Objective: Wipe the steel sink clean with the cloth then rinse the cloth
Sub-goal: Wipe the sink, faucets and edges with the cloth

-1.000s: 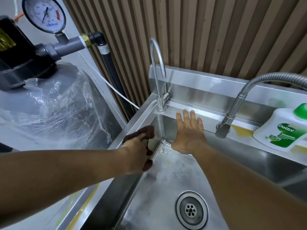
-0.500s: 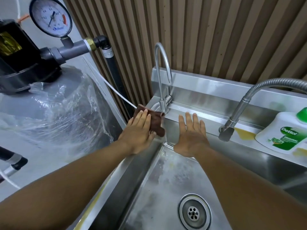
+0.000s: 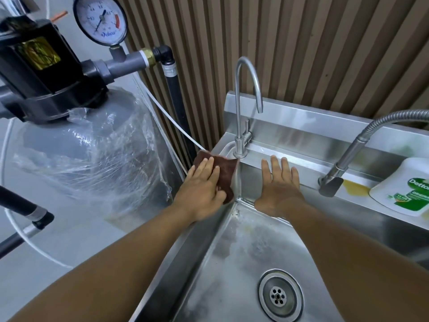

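Note:
A brown cloth (image 3: pixel 225 173) lies on the steel sink's (image 3: pixel 209 249) left rim at the back corner, beside the base of the thin gooseneck tap (image 3: pixel 241 145). My left hand (image 3: pixel 202 189) presses flat on the cloth with straight fingers. My right hand (image 3: pixel 277 187) rests open against the sink's back wall, fingertips at the ledge. The basin floor looks wet and streaky around the drain (image 3: pixel 279 295).
A flexible spray tap (image 3: pixel 343 166) reaches over the back ledge at right. A white and green soap bottle (image 3: pixel 404 189) lies on the ledge next to a yellow smear. Left of the sink stands a plastic-wrapped grey tank (image 3: pixel 88 145) with a pressure gauge (image 3: pixel 100 20) and black pipes.
My left hand has carried the cloth from the sink's left inner wall up onto the back left rim and now lies flat on it. The right hand has stayed against the back wall.

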Available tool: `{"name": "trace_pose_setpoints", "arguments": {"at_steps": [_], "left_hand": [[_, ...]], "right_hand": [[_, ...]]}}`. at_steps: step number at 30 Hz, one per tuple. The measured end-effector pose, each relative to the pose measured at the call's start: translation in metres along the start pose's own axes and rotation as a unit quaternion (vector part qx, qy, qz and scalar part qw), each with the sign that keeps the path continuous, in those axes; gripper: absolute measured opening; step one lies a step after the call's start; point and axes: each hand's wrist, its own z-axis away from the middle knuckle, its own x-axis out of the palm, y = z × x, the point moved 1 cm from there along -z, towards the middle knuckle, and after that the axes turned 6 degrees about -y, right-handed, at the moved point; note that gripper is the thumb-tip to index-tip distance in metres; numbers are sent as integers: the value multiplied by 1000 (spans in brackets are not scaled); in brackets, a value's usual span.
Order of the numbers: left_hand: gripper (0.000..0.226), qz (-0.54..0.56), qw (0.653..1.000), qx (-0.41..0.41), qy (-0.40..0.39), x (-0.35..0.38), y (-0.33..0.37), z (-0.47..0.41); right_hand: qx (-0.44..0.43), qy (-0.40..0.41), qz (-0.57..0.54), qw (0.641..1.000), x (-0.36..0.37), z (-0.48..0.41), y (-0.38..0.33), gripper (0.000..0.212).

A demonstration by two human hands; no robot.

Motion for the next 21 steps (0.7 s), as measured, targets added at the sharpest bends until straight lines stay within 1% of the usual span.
{"name": "trace_pose_setpoints", "arguments": {"at_steps": [3,4,7,11,14,17,21], "left_hand": [[92,18,999,-33,27,6,6,11],[91,16,998,-50,31,7,9,6],[68,-9,996,-83,32,5,14,-17],[76,-21,996,-87,-8,-5,15,-54],[74,-23,994,-100,-23,-12,17,-73],[66,-21,996,-87,-24,-11,16,-67],[61,-72,996,-49,-13,-2,14,-35]], "right_hand": [[1,-3,1,1000,-1,0,-1,109],[2,-5,1,1000,-1,0,-1,109],[6,-7,1,1000,0,0,-1,109],[8,-11,11,1000,0,0,-2,108],[12,-14,11,1000,1,-1,-1,110],[9,-24,14,1000,-1,-1,-2,110],[7,-26,13,1000,-3,0,-1,108]]}}
